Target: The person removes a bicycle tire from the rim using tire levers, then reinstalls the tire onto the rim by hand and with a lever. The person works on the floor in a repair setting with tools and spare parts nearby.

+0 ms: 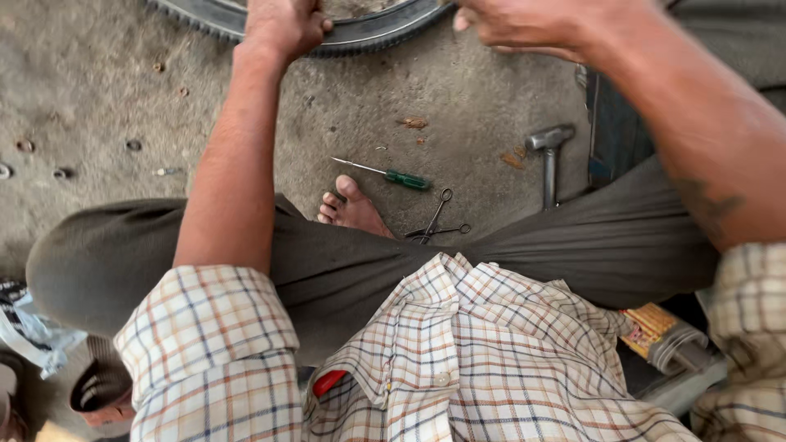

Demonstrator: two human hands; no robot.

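The left hand [282,24], at the top of the frame left of centre, was curled into a fist, fingers wrapped down over the inner edge of a black treaded tyre [368,31] that lay flat on the concrete floor [98,74]; the closed grip looked set to hold the tyre steady. The right hand [512,23], at the top right of centre, hovered just above the same tyre with its fingers bent. The frame edge cut it off, so whether it held anything could not be told.

Below the hands, mid-frame, small tools lay within easy reach of the seated person. A green-handled screwdriver [385,174] rested just above a bare foot [352,209], a pair of scissors [438,223] lay open just right of that foot, and a metal hammer [548,160] sat farther right, head toward the tyre. The person's knees, in dark cloth, spread wide across the middle of the frame, likely to make room for the work. Small washers and nuts [61,173] were scattered at the left edge.
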